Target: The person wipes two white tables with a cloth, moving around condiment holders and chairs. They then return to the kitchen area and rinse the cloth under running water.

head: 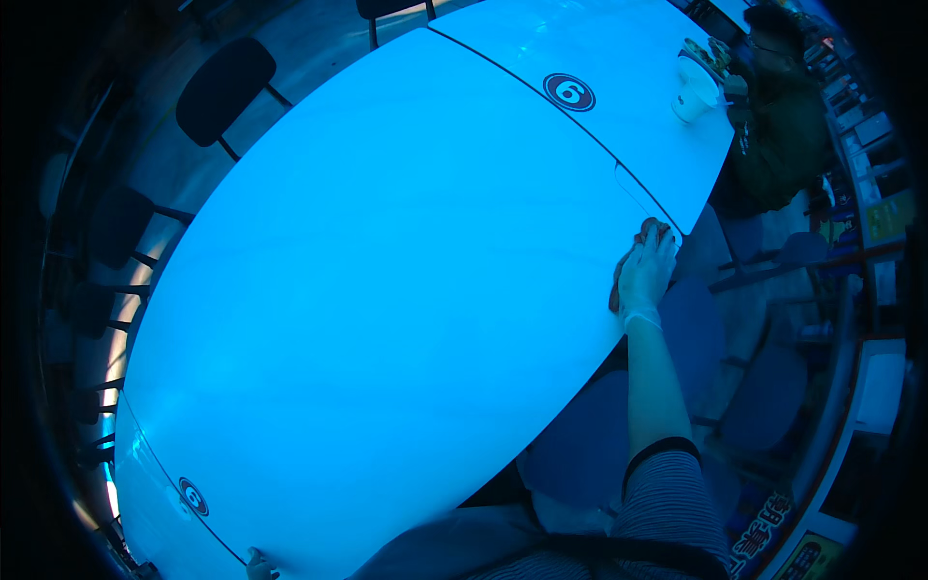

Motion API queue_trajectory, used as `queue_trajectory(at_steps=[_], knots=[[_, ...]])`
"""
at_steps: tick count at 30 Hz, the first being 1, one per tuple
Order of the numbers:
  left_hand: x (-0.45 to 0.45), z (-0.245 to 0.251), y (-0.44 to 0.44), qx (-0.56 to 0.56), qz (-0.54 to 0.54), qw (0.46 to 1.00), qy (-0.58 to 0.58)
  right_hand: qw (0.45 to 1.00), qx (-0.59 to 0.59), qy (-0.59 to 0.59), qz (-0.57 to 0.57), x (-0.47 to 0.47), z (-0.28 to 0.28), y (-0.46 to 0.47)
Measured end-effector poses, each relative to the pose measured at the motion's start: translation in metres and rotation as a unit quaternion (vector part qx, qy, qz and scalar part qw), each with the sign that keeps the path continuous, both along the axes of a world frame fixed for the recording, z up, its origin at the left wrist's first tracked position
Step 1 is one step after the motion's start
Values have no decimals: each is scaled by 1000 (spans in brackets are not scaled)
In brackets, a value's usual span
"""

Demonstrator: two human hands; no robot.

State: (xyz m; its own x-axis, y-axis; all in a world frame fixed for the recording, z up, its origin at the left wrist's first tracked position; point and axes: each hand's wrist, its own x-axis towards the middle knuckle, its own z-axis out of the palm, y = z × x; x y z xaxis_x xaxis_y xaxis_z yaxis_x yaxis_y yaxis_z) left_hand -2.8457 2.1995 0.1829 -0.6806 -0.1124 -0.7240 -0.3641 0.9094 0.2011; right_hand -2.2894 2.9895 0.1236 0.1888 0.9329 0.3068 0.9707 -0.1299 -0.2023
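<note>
My right hand [645, 279] presses a reddish-brown cloth [617, 283] flat against the white tabletop [377, 239], close to the table's right edge. The cloth shows past the fingertips and along the hand's left side. A thin pale band circles that wrist. Just beyond the fingers runs a dark seam [580, 125] between two table sections. My left hand [259, 565] rests on the tabletop at the bottom left, beside another seam, its fingers slightly apart and nothing seen in them. The picture's lower rim cuts off part of it.
Beyond the far seam a person [783, 123] sits at the table's right side, near a white cup [694, 100] and food. Dark chairs [226, 90] line the left side. Chair seats [580, 442] stand under the right edge. Round number stickers [570, 92] mark the table.
</note>
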Motion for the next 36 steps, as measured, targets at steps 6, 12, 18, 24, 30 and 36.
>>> queue_trajectory(at_steps=[6,12,18,24,30,36], knots=[[24,22,22,22,-37,999,7,985,-133,-113,2,-30,-7,-72],[31,24,22,17,-191,979,68,943,33,66,325,-238,15,-67],[31,16,9,-94,-381,910,139,735,-110,171,647,-454,21,-343],[35,23,9,-96,-403,898,151,535,-176,81,822,-429,31,-534],[25,11,-3,-53,-372,920,115,782,-3,128,609,-355,17,-305],[19,12,0,-23,-201,978,45,946,79,-6,315,-196,-2,-14]])
